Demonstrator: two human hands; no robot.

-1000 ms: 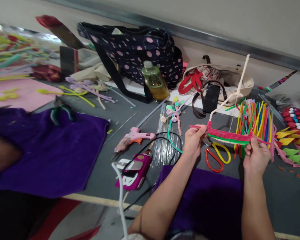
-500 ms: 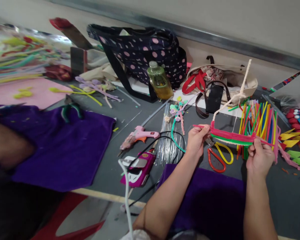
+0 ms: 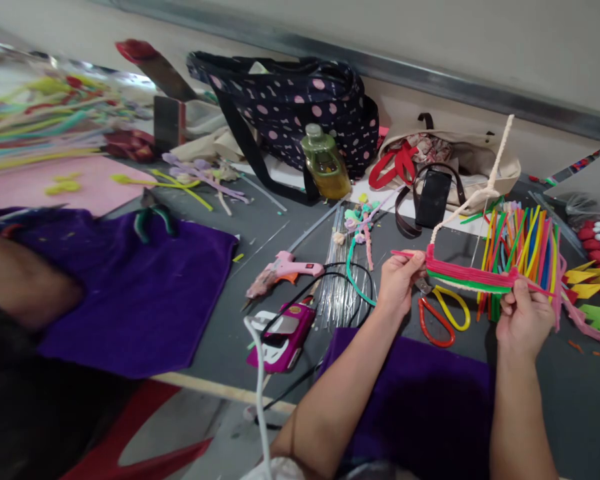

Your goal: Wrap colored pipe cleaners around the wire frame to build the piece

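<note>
Our left hand [image 3: 397, 283] pinches one end of a flat pink and green bundle of pipe cleaners [image 3: 467, 276]. Our right hand [image 3: 525, 319] grips the other end, so the hands are apart with the bundle held level above the grey table [image 3: 220, 320]. A cream pipe cleaner [image 3: 490, 180] rises from it. Scissors [image 3: 443, 313] lie just under the bundle, a purple cloth [image 3: 420, 393] lies under our forearms, and a pink glue gun [image 3: 287, 270] lies further left.
</note>
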